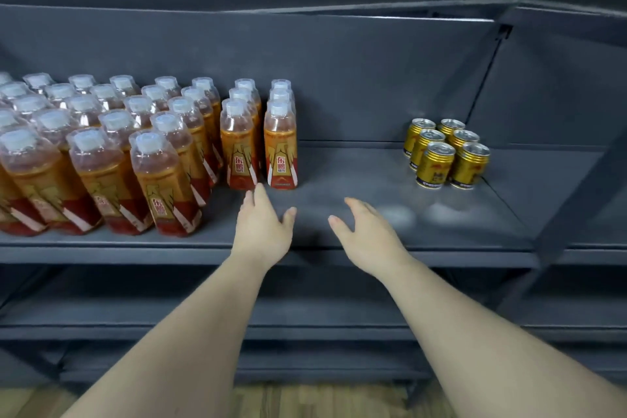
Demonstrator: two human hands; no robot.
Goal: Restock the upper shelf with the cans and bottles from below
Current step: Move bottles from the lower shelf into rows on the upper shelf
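Both hands hover empty over the front of the upper shelf [342, 166], palms down. The left hand [263, 227] has its fingers [259, 195] straight and slightly spread. The right hand [369, 237] has its fingers [356, 205] loosely apart, with the thumb out towards the other hand.

The bottles [135, 146] stand upright in rows on the left of the shelf, long axis vertical. Their two rightmost columns end just ahead of the left fingertips, which come near the base of the front bottle [240, 146]; whether they touch it cannot be told. The gold cans [448, 153], also upright, are clustered towards the right end, ahead and to the right of the right hand and well apart from it.

Between bottles and cans lies a bare stretch of shelf, straight ahead of both hands. The lower shelves [305, 316] sit under the forearms, and no stock can be made out on them, so the next pick probably calls for both hands to drop down and back.
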